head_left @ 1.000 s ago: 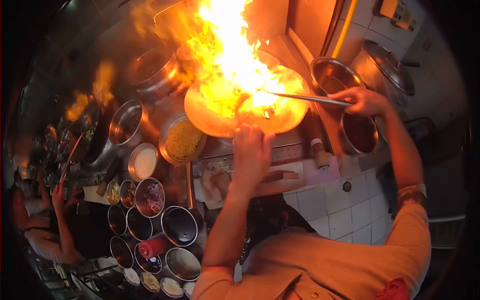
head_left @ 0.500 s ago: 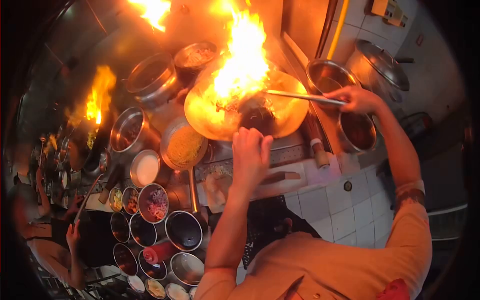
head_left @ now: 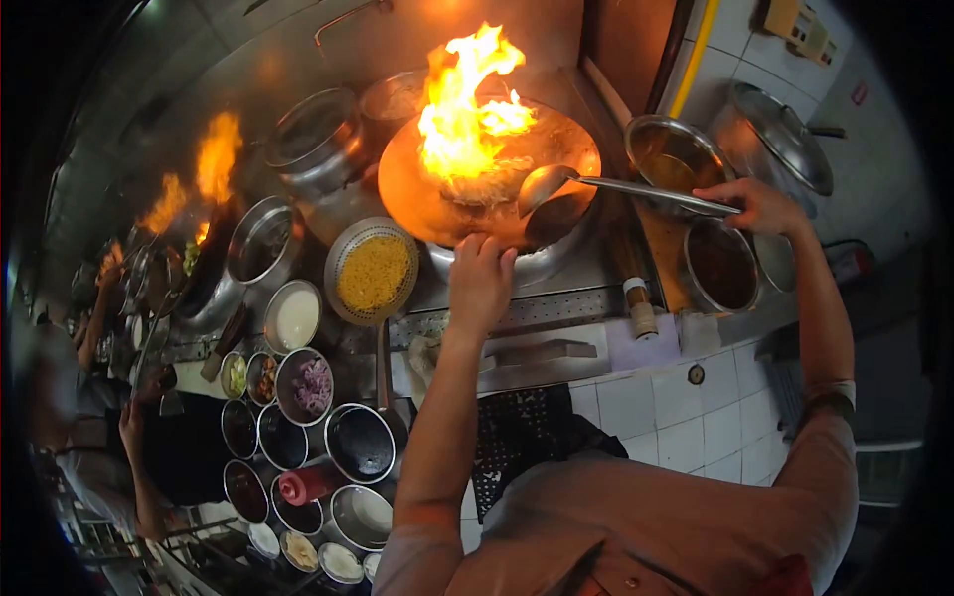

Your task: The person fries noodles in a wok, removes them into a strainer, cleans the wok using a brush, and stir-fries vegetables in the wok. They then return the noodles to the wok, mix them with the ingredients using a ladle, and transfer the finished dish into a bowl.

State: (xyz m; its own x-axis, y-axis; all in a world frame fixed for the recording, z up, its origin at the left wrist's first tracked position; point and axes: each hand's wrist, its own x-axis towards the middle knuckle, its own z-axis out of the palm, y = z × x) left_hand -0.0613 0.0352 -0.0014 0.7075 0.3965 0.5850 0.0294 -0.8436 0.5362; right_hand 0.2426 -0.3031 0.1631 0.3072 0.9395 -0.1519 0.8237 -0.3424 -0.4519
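Note:
My left hand (head_left: 483,278) is closed at the near rim of a large wok (head_left: 412,194), with its fingers curled over the edge. Tall flames rise from the food (head_left: 487,187) in the wok, which is pale and partly hidden by fire. In my right hand (head_left: 760,207) is the long handle of a metal ladle (head_left: 651,193). The ladle's bowl hangs over the right part of the wok, beside the food.
Left of the wok stands a strainer (head_left: 328,273) of yellow noodles, with a bowl of white liquid (head_left: 297,320) and several ingredient bowls. Pots (head_left: 651,129) stand at right. A co-worker's hand (head_left: 131,427) is at far left, near another flaming wok (head_left: 204,283).
The flames over my wok have shrunk, and the ladle's bowl now shows clearly. My right hand has shifted slightly right with the ladle. The wok's near edge sits higher in view.

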